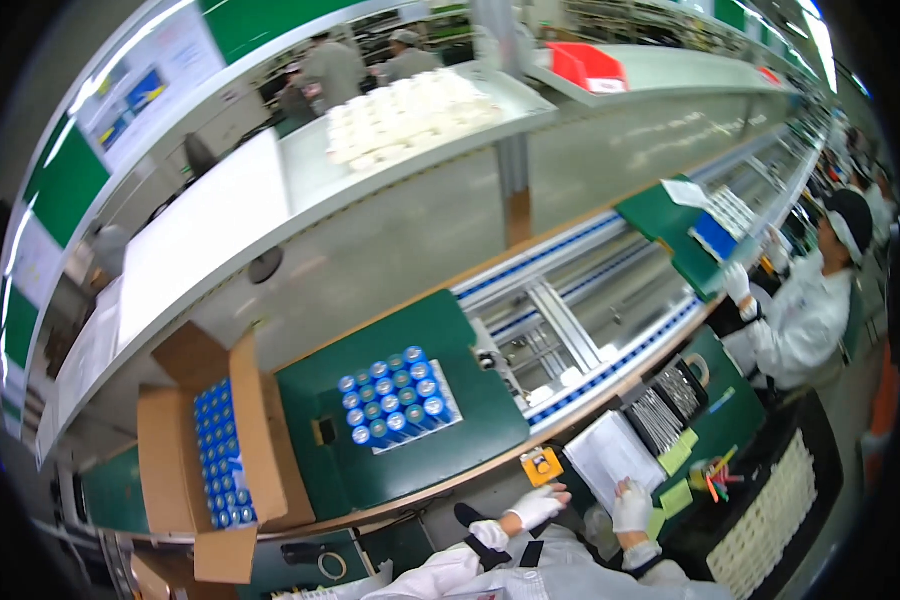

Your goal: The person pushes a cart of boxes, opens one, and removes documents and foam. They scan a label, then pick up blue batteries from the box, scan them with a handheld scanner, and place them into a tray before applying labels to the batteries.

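My left hand (538, 507), in a white glove with bare fingertips, reaches to the right just below a small orange-yellow device (542, 466). Its fingers are stretched out, and nothing shows in them. My right hand (632, 508), gloved the same way, rests at the lower right edge of a stack of white papers (612, 460), fingers loosely extended. Between the hands is a translucent object (600, 530) whose kind I cannot make out. Several blue cylindrical cells (392, 395) stand upright in rows on a white tray, on the green board (320, 400).
An open cardboard box (275, 440) full of blue cells stands at left. A conveyor (560, 320) runs toward the far right, where a co-worker (805, 310) sits. Dark bins of metal parts (660, 415), green sticky notes (678, 455) and a white moulded tray (770, 515) lie at right. A shelf (320, 190) hangs above.
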### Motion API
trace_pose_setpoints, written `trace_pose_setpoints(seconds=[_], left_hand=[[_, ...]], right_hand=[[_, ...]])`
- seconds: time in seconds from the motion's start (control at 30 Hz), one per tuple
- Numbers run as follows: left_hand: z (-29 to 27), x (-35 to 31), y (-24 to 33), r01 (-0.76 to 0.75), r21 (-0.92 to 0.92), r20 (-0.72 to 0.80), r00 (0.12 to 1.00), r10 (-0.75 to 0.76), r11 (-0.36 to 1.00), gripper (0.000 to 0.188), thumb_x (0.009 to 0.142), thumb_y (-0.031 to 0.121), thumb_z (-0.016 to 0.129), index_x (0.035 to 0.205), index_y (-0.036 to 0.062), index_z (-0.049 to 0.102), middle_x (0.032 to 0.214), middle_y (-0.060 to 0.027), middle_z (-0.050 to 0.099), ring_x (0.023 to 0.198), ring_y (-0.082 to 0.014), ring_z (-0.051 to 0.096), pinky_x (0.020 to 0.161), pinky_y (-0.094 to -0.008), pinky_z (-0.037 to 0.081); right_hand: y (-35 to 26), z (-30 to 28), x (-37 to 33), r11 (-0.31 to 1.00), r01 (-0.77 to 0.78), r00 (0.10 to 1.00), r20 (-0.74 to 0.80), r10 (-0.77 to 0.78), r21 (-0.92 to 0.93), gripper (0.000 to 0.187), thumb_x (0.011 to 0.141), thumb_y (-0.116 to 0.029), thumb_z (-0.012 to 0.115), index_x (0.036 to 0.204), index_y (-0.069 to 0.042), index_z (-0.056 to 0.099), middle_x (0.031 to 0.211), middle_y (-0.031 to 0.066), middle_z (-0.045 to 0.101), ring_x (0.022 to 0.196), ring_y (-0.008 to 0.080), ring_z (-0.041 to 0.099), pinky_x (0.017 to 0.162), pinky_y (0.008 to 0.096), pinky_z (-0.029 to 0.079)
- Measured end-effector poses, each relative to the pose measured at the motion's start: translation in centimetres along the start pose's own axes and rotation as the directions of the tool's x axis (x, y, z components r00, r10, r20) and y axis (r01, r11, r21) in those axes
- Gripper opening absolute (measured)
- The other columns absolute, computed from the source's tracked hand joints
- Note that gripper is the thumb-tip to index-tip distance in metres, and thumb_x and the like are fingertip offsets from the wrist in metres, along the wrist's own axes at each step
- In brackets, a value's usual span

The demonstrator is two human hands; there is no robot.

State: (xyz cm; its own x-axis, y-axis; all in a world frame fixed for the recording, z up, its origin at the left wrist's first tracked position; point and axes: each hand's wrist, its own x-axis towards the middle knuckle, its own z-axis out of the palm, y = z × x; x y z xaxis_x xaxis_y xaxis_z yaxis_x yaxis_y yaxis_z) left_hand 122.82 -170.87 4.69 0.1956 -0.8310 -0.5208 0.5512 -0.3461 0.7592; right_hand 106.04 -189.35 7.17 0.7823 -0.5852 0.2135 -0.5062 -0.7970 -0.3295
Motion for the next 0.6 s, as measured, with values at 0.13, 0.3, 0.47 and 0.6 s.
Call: trace_pose_setpoints(seconds=[0.13,0.3,0.47,0.6], left_hand=[[3.8,-1.9,3.7,-0.086,0.394,-0.233,0.954,0.190,0.915,0.071,0.090,0.049,0.059,0.138,-0.0015,0.043,0.125,-0.0170,0.062,0.107,-0.0251,0.062,0.091,-0.0326,0.048],[0.5,-2.9,5.0,-0.286,0.238,-0.475,0.800,0.368,0.928,0.033,0.094,0.018,0.056,0.121,-0.0013,0.053,0.111,-0.0159,0.065,0.096,-0.0219,0.065,0.079,-0.0325,0.054],[-3.6,-3.6,6.3,-0.224,-0.377,-0.287,0.951,0.116,0.899,0.026,0.092,0.004,0.050,0.118,0.0016,0.053,0.104,-0.0143,0.065,0.086,-0.0238,0.066,0.074,-0.0311,0.054],[-9.3,-2.2,1.6,-0.320,0.164,-0.798,0.514,0.316,0.933,0.023,0.082,0.006,0.056,0.105,0.0067,0.061,0.086,-0.0041,0.063,0.079,-0.0142,0.058,0.072,-0.0267,0.047]], right_hand=[[-9.2,-5.5,2.1,0.943,0.248,0.958,0.090,-0.273,0.222,0.013,0.079,-0.009,0.060,0.088,-0.001,0.064,0.087,0.0167,0.063,0.081,0.0354,0.059,0.075,0.0466,0.047],[-11.6,-5.0,5.4,0.829,0.307,0.923,0.067,-0.379,0.468,0.030,0.078,-0.017,0.065,0.107,-0.009,0.068,0.113,0.0173,0.065,0.112,0.0413,0.055,0.100,0.0482,0.040],[-10.9,5.7,6.3,0.600,-0.188,0.937,0.324,-0.127,0.777,0.045,0.081,-0.009,0.067,0.125,-0.005,0.059,0.124,0.0209,0.061,0.116,0.0365,0.057,0.101,0.0400,0.043],[-14.9,12.1,7.9,0.870,-0.028,0.988,0.148,-0.052,0.492,0.038,0.086,-0.009,0.063,0.123,-0.004,0.060,0.111,0.0190,0.066,0.108,0.0268,0.063,0.092,0.0339,0.048]])
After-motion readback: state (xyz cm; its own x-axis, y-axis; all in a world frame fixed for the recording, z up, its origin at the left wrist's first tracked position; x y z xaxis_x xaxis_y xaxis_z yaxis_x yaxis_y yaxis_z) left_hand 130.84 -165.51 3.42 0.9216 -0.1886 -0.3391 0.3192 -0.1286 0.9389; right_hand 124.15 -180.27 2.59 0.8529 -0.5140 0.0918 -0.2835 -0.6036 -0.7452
